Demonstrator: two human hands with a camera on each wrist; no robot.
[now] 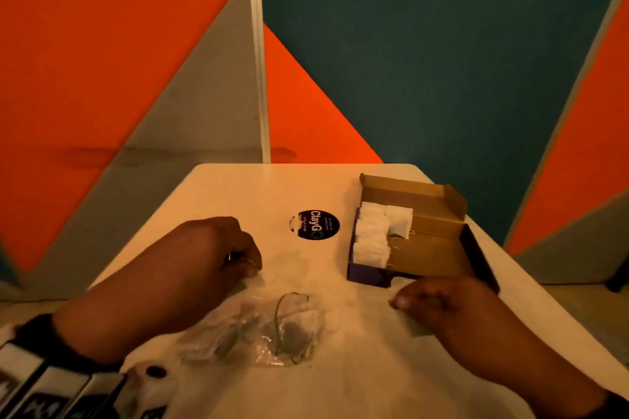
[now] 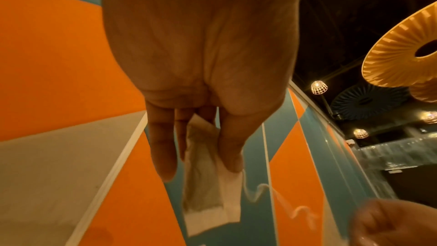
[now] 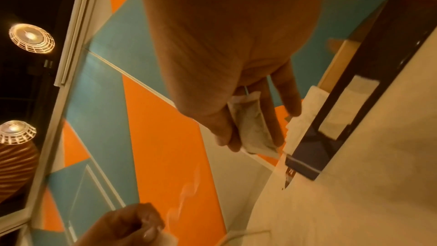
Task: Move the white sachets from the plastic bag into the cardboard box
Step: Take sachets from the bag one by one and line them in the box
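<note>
The clear plastic bag (image 1: 265,330) lies crumpled on the white table (image 1: 357,384), with a few white sachets inside. The open cardboard box (image 1: 429,248) stands at the back right, a row of white sachets (image 1: 371,238) upright along its left side. My left hand (image 1: 252,269) hovers above the bag's left end and pinches a white sachet (image 2: 208,179) between thumb and fingers. My right hand (image 1: 400,301), just in front of the box, pinches another sachet (image 3: 250,124). A thin wavy string (image 2: 279,199) runs between the two hands.
A round black sticker (image 1: 318,224) is on the table left of the box. Black and white items (image 1: 51,388) sit at the near left corner. Orange, grey and teal wall panels (image 1: 408,44) rise close behind the table.
</note>
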